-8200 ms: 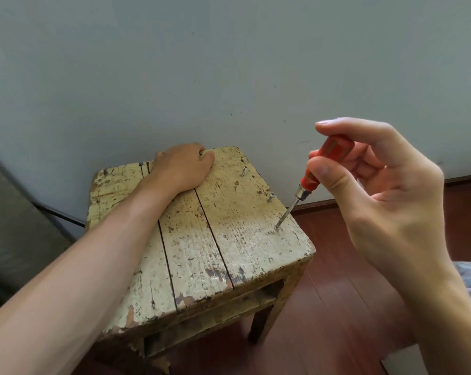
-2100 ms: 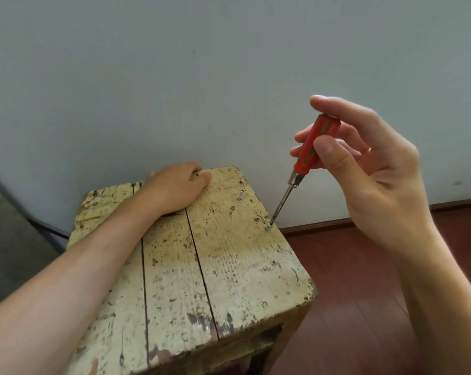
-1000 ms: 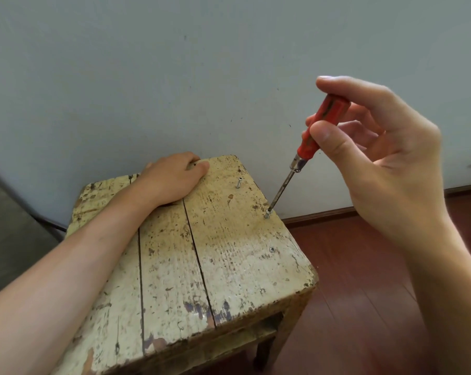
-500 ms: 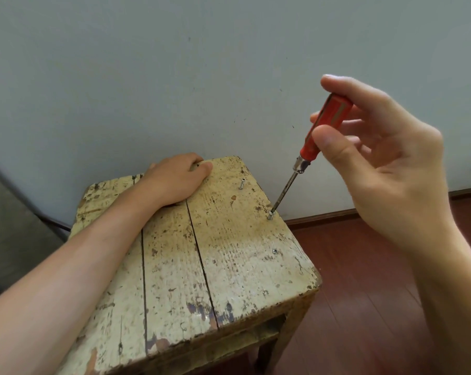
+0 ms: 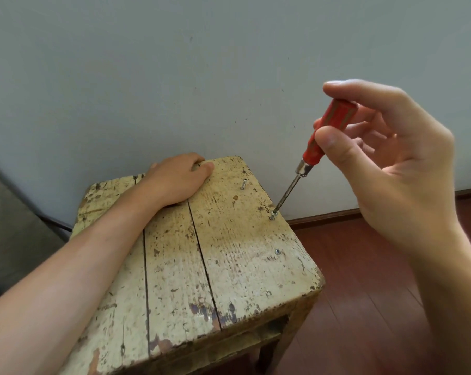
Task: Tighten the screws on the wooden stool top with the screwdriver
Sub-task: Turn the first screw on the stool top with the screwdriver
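Note:
A worn stool top (image 5: pixel 229 266) of pale yellow planks fills the lower middle. My right hand (image 5: pixel 391 163) pinches the red handle of the screwdriver (image 5: pixel 321 136) between thumb and fingers. Its metal tip sits on a middle screw (image 5: pixel 272 217) near the stool's right edge. A driven-in screw (image 5: pixel 277 251) lies nearer to me on the same plank. A far screw (image 5: pixel 243 183) stands out tall and tilted. My left hand (image 5: pixel 177 180) rests on the far edge of the stool, fingers curled over it.
A grey wall (image 5: pixel 174 77) stands right behind the stool. Dark red wooden floor (image 5: pixel 364 266) and a brown skirting board (image 5: pixel 326 216) lie to the right. A grey surface (image 5: pixel 9 226) is at the left edge.
The screwdriver tip has stayed on the middle screw for the last two seconds, while my right hand's fingers shifted on the handle. Eight seconds ago the tip was on the nearer screw.

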Motion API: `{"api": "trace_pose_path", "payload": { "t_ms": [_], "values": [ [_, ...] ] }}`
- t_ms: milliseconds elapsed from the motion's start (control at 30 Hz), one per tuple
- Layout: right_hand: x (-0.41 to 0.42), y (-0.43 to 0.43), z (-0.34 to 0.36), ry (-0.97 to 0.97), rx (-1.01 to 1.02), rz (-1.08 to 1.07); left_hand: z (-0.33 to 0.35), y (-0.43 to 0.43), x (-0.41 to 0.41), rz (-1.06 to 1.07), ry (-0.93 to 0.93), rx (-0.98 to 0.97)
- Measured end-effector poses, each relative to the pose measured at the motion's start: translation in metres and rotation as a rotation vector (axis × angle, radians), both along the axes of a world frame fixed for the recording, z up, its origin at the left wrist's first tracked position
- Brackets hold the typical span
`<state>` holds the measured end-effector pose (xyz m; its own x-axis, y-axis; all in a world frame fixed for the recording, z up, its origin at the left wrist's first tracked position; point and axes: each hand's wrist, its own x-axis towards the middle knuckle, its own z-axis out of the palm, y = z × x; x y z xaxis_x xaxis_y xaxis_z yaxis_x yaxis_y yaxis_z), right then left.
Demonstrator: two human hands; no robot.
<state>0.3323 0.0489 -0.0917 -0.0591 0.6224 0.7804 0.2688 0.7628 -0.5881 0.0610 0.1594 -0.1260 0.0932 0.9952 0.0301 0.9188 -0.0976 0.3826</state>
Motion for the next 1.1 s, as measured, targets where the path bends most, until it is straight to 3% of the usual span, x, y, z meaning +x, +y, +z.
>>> {"api": "trace_pose_path", "payload": {
  "t_ms": [167, 333, 533, 867, 1100],
  "values": [
    [-0.005, 0.001, -0.003, 0.015, 0.016, -0.049, 0.001, 0.0, 0.0, 0.002, 0.001, -0.006],
    [0.008, 0.003, 0.001, -0.049, -0.031, 0.137, 0.0, 0.001, 0.001, 0.001, 0.008, -0.009],
    [0.013, 0.002, 0.004, -0.056, -0.055, 0.182, 0.0, 0.0, 0.001, 0.003, 0.006, -0.008],
    [0.003, -0.001, 0.003, -0.02, -0.021, 0.029, 0.002, -0.001, 0.001, 0.003, 0.001, -0.007],
    [0.008, 0.0, -0.001, -0.035, -0.029, 0.05, 0.002, -0.001, 0.002, 0.001, 0.006, -0.006]
  ]
}}
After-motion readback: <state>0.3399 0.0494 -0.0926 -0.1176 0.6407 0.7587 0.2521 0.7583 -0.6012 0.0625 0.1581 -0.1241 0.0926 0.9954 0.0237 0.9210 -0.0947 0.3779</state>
